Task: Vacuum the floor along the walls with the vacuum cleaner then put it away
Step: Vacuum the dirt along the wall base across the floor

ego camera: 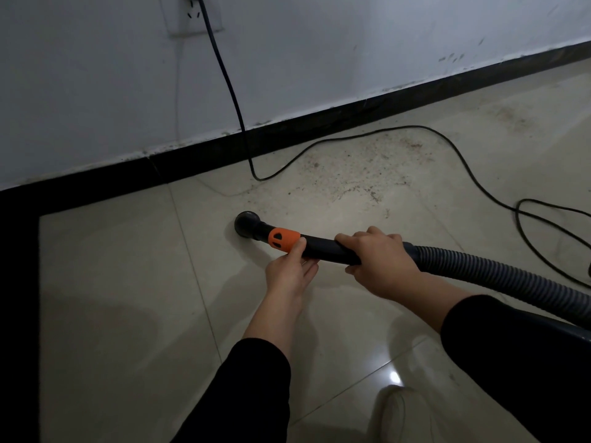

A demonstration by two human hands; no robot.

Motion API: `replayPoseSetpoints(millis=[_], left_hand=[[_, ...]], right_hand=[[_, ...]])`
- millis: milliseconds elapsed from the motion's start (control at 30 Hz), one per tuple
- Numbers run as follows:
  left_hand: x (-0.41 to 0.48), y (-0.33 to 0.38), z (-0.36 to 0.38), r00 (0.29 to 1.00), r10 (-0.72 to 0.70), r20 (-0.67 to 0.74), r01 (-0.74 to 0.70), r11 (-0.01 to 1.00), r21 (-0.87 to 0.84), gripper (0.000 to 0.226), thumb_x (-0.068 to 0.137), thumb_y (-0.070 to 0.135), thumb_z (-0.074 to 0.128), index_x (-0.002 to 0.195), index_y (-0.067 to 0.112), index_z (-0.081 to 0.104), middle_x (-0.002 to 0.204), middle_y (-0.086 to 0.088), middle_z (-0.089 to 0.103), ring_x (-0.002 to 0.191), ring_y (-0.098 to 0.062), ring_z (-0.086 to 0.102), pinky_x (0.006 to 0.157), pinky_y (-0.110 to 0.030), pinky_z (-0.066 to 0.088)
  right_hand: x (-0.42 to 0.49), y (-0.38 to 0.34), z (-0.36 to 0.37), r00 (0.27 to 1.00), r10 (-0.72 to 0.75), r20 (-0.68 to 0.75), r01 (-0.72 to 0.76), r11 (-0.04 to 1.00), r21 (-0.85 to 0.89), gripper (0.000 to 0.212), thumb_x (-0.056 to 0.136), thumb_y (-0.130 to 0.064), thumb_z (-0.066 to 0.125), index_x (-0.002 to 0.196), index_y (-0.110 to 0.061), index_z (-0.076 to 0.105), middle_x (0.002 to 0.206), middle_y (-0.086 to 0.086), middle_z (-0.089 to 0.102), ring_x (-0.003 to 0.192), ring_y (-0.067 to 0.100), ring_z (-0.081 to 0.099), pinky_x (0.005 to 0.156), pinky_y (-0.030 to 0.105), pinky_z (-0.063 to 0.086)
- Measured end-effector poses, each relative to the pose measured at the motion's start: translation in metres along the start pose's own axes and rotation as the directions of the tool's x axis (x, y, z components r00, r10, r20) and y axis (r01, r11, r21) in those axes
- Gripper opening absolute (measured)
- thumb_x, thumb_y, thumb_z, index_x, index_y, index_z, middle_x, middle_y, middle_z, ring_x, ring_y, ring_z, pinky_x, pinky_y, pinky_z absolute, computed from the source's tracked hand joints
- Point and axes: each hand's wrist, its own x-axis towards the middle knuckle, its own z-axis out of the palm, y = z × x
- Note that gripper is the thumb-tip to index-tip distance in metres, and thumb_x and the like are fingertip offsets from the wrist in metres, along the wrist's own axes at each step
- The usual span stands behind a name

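Both hands are on the vacuum cleaner's black wand (323, 247), which lies low and nearly level over the pale tiled floor (128, 282). The right hand (380, 266) is wrapped over the top of the wand near its rear end, fingers curled round it. The left hand (287, 273) holds it from below, further forward, with the thumb up against the orange collar (283, 239). Its fingers run under the tube, and how tightly they close is hard to tell from this angle. The two hands are close together but not touching. Ahead of the collar, the round black nozzle (247, 223) sits on the floor, a short way out from the black baseboard (351, 113) at the foot of the white wall (319, 43). Behind the right hand, a grey ribbed hose (499, 273) curves off towards the right edge. A black power cord (230, 91) hangs from a wall socket (192, 17), drops past the baseboard to the floor and trails in loose loops to the right. Brownish dirt (351, 167) is scattered over the tiles between the nozzle and the baseboard, inside the cord's curve. Both arms wear black sleeves, and a light-coloured shoe (393, 407) shows at the bottom.
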Motion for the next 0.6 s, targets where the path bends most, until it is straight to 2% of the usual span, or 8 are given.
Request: replayPoseSetpoints(millis=[333,500,600], left_hand=[[0.013,0.018,-0.017,0.996,0.05,-0.071,-0.053,0.998,-0.042,0.018,0.094,0.02,0.064,0.104,0.005,0.06,0.101,-0.013,0.071,0.073,-0.01,0.071,0.059,-0.017,0.057],[0.023,0.026,-0.025,0.993,0.07,-0.093,-0.075,0.996,-0.049,0.011,0.094,0.02,0.064,0.091,0.01,0.06,0.093,-0.009,0.07,0.075,-0.011,0.07,0.06,-0.019,0.056],[0.029,0.029,-0.028,0.991,0.083,-0.101,-0.089,0.995,-0.055,0.011,0.093,0.021,0.065,0.09,0.011,0.062,0.093,-0.007,0.07,0.076,-0.012,0.07,0.061,-0.02,0.056]], right_hand=[[0.023,-0.027,0.005,0.998,-0.063,-0.017,0.063,0.998,0.0,0.032,0.092,-0.026,0.059,0.12,-0.024,0.045,0.107,-0.001,0.058,0.106,0.023,0.045,0.083,0.04,0.035],[0.033,-0.038,0.007,0.995,-0.096,-0.014,0.096,0.995,-0.015,0.033,0.093,-0.026,0.058,0.121,-0.021,0.043,0.109,0.0,0.059,0.108,0.023,0.046,0.085,0.041,0.037],[0.039,-0.043,0.009,0.994,-0.112,-0.008,0.112,0.993,-0.03,0.035,0.093,-0.027,0.057,0.123,-0.02,0.042,0.11,0.0,0.058,0.11,0.023,0.045,0.086,0.042,0.037]])
